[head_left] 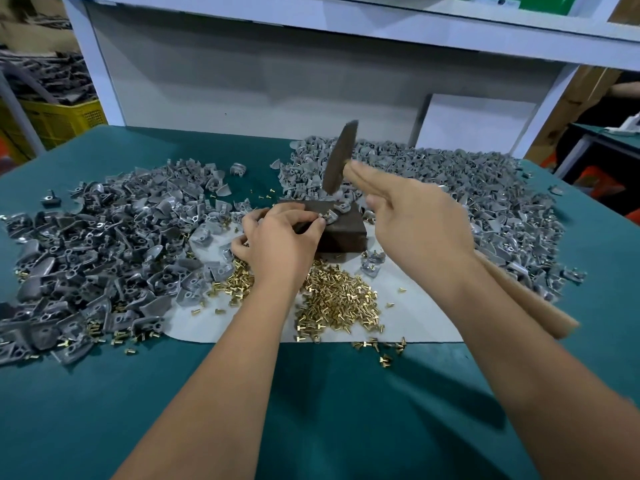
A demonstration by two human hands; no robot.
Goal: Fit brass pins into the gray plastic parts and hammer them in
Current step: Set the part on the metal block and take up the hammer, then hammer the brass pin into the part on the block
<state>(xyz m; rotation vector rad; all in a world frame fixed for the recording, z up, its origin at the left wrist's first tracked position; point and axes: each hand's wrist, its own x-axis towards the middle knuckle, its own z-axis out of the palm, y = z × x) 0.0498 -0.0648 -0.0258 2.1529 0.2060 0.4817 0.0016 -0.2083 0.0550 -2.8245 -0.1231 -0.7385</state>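
Observation:
My left hand (pixel 277 242) pinches a small gray plastic part (pixel 329 216) with a brass pin in it, on top of a dark metal block (pixel 343 232). My right hand (pixel 415 223) grips the wooden handle of a hammer (pixel 337 161), whose dark head is raised and blurred above the block. A heap of loose brass pins (pixel 336 299) lies on white paper (pixel 422 306) below the block. Piles of gray plastic parts spread at the left (pixel 97 251) and at the right (pixel 485 188).
The green table (pixel 311 410) carries everything. A white shelf frame (pixel 277 15) rises behind it, with a white board (pixel 474 123) leaning at the back right. A yellow crate (pixel 59 119) of dark parts stands at the far left.

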